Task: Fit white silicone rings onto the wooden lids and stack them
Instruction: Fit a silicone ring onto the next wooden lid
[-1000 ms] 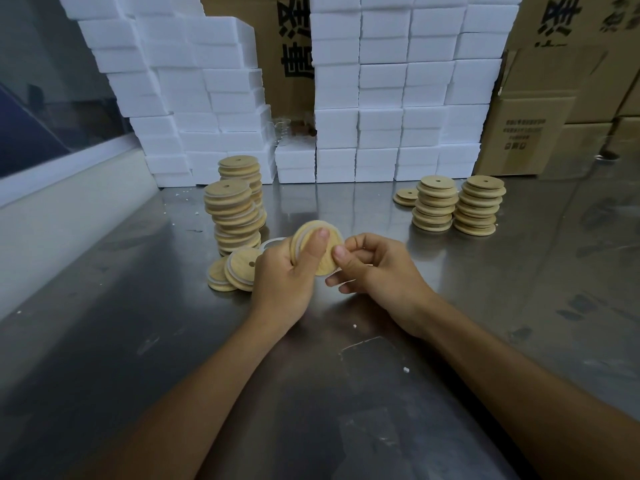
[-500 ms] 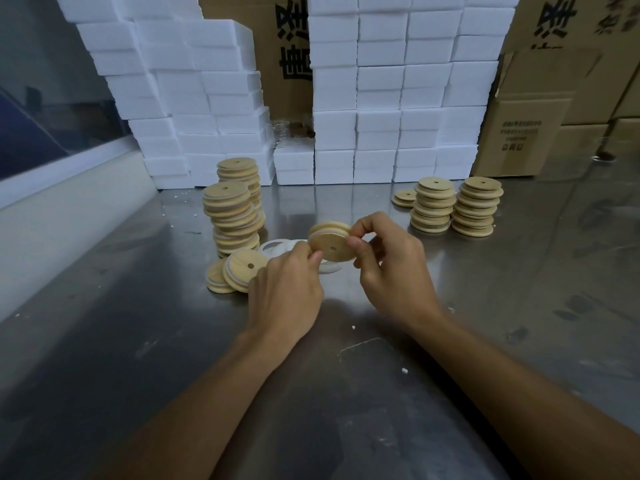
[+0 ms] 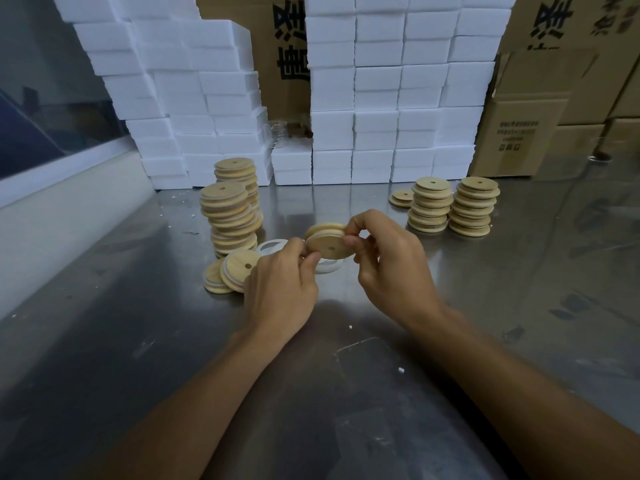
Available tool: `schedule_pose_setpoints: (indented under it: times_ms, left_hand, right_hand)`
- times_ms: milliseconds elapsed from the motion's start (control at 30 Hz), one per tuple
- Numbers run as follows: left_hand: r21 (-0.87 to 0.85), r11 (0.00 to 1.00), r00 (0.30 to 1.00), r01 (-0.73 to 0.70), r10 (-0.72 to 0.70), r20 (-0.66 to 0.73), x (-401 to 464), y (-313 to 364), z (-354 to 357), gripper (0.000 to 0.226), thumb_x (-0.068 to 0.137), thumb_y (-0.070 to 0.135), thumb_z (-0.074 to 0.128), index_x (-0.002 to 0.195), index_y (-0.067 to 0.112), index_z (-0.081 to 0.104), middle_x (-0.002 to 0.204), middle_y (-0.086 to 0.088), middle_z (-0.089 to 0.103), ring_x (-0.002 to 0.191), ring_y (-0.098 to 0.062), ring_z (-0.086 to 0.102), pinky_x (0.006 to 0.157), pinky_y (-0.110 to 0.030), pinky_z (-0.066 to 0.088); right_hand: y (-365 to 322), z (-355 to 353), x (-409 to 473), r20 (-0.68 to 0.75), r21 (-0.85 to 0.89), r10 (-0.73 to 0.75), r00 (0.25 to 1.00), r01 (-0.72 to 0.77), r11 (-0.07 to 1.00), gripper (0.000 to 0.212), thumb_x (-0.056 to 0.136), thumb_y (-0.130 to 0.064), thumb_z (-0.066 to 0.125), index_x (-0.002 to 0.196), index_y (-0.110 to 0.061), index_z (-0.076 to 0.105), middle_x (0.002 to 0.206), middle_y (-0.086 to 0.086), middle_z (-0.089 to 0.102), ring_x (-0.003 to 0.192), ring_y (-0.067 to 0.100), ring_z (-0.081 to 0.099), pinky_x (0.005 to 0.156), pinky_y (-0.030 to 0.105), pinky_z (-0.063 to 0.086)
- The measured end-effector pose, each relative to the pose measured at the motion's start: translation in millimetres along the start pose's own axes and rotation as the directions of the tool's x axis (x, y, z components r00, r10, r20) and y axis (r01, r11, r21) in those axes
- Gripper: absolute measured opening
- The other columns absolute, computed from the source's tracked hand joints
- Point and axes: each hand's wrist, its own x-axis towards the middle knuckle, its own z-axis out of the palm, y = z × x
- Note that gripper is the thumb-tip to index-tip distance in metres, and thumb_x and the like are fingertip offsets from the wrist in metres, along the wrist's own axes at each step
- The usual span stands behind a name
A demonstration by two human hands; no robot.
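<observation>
Since a moment ago the wooden lid (image 3: pixel 328 241) has tipped flatter and drifted rightward — now pinched at its rim by the right hand (image 3: pixel 388 261), held above the desk (image 3: pixel 450 306), its white ring seated in the groove. Left hand (image 3: pixel 282 284) fingers pinch the near edge. Light, stiff wood, stretchy ring — best gripped by the rim.

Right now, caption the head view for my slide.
Both hands hold a ringed wooden lid above the steel table, lid stacks behind.
</observation>
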Motion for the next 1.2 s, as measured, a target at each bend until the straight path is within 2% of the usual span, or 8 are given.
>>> schedule_pose_setpoints:
  times_ms: [133,233,400,600,833,1000,1100,1200]
  left_hand:
    - [-0.081,0.996,0.998,-0.042,0.038,-0.046,3.0,-4.0,-0.2,0.028,0.091,0.014,0.066,0.068,0.018,0.05,0.052,0.012,0.044,0.053,-0.018,0.045,0.053,-0.031,0.032]
    - [-0.281,0.959,0.998,0.038,-0.049,-0.03,5.7,-6.9,2.0,0.028,0.091,0.008,0.063,0.064,0.012,0.059,0.053,0.002,0.057,0.053,-0.019,0.054,0.055,-0.036,0.044]
    - [-0.61,0.716,0.937,0.338,-0.315,0.149,6.3,5.3,4.3,0.03,0.096,0.006,0.057,0.068,0.015,0.066,0.052,0.003,0.062,0.038,-0.01,0.046,0.047,-0.023,0.04]
    - [-0.696,0.478,0.838,0.535,-0.405,0.366,5.3,11.2,3.5,0.023,0.098,0.008,0.055,0.078,0.005,0.066,0.055,0.0,0.062,0.037,-0.014,0.046,0.036,-0.017,0.03]
    - [-0.613,0.601,0.857,0.512,-0.402,0.322,6.8,11.4,1.7,0.019,0.094,0.012,0.062,0.076,0.012,0.063,0.059,0.002,0.066,0.04,-0.015,0.049,0.037,-0.02,0.033]
    - [-0.467,0.842,0.963,0.269,-0.251,0.102,6.2,1.8,1.9,0.024,0.091,0.013,0.065,0.07,0.02,0.057,0.064,-0.007,0.065,0.046,-0.02,0.054,0.049,-0.034,0.047]
    - [-0.387,0.903,0.981,0.186,-0.19,0.03,6.1,-2.0,5.3,0.026,0.088,0.018,0.066,0.07,0.027,0.05,0.067,-0.004,0.062,0.055,-0.031,0.059,0.055,-0.048,0.051]
    - [-0.363,0.921,0.989,0.139,-0.15,-0.001,6.9,-4.5,5.0,0.017,0.084,0.028,0.061,0.073,0.028,0.048,0.067,0.004,0.056,0.057,-0.027,0.058,0.054,-0.044,0.048]
  right_hand:
    - [2.2,0.3,2.1,-0.033,0.059,0.023,0.999,-0.021,0.998,0.002,0.094,-0.009,0.06,0.094,-0.007,0.059,0.086,-0.003,0.064,0.069,0.017,0.058,0.062,0.044,0.05]
    - [1.8,3.9,2.3,-0.039,0.228,0.161,0.986,-0.148,0.962,0.007,0.094,-0.014,0.064,0.094,-0.016,0.057,0.086,-0.016,0.061,0.069,0.011,0.062,0.06,0.026,0.051]
    - [-3.0,11.4,2.1,0.037,0.552,0.455,0.89,-0.398,0.733,0.014,0.09,-0.011,0.069,0.088,-0.017,0.057,0.082,0.002,0.067,0.068,0.022,0.069,0.059,0.034,0.056]
    - [-7.2,12.0,0.8,0.111,0.703,0.567,0.816,-0.468,0.535,0.013,0.09,-0.012,0.069,0.092,-0.002,0.06,0.08,0.017,0.073,0.063,0.021,0.071,0.057,0.027,0.058]
    - [1.5,7.4,5.6,0.06,0.572,0.491,0.869,-0.433,0.697,0.013,0.09,-0.006,0.068,0.08,-0.007,0.06,0.064,0.004,0.067,0.054,0.006,0.063,0.053,0.018,0.05]
    - [6.7,5.1,5.3,0.072,0.465,0.421,0.904,-0.404,0.788,0.018,0.089,-0.006,0.069,0.076,-0.013,0.059,0.064,0.002,0.066,0.056,0.009,0.064,0.059,0.028,0.054]
    - [10.0,4.4,4.5,0.07,0.418,0.386,0.92,-0.379,0.826,0.02,0.09,-0.007,0.069,0.076,-0.017,0.059,0.066,0.001,0.067,0.057,0.01,0.064,0.059,0.028,0.054]
    - [11.4,4.9,1.6,0.077,0.359,0.344,0.936,-0.348,0.866,0.025,0.089,-0.008,0.069,0.074,-0.024,0.056,0.064,-0.002,0.066,0.057,0.014,0.063,0.058,0.031,0.053]
